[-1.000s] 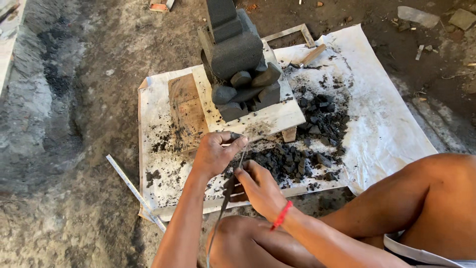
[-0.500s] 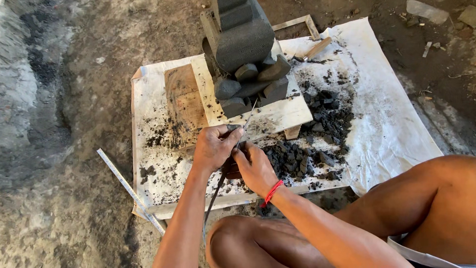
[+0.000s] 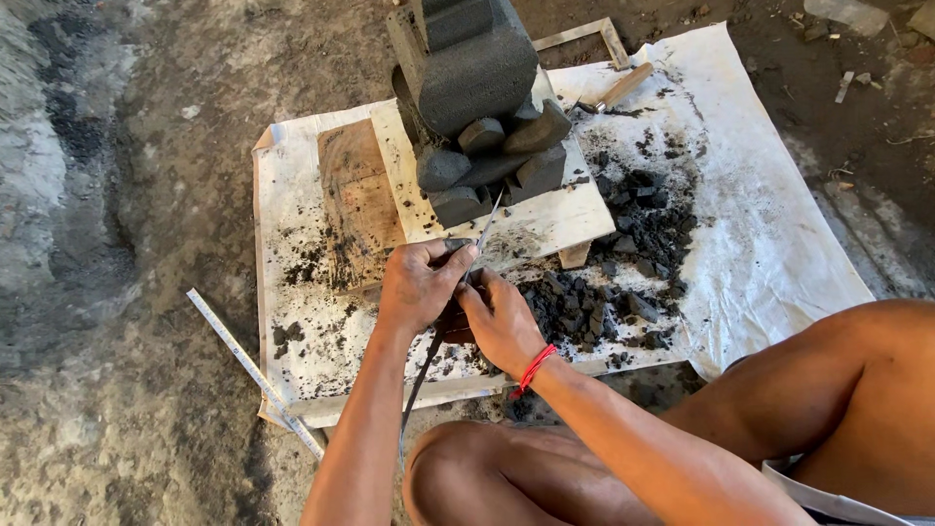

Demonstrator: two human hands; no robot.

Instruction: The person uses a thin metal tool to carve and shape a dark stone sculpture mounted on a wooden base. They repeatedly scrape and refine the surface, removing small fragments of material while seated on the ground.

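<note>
A long, thin, dark metal blade point(image 3: 484, 226) slants from near the knees up toward the dark grey stone carving point(image 3: 484, 107), which stands on a pale board point(image 3: 545, 222). The left hand point(image 3: 421, 284) is closed around the blade, knuckles up. The right hand point(image 3: 503, 321), just beside it, pinches the blade too.

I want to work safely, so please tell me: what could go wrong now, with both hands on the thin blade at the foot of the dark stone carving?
1. The thin blade may slip off the dark stone carving; the left hand and right hand grip it close together and could be cut.
2. The carving stands on a small board raised on a block; hard pressure might tip it.
3. Loose dark chips may fly up.
</note>
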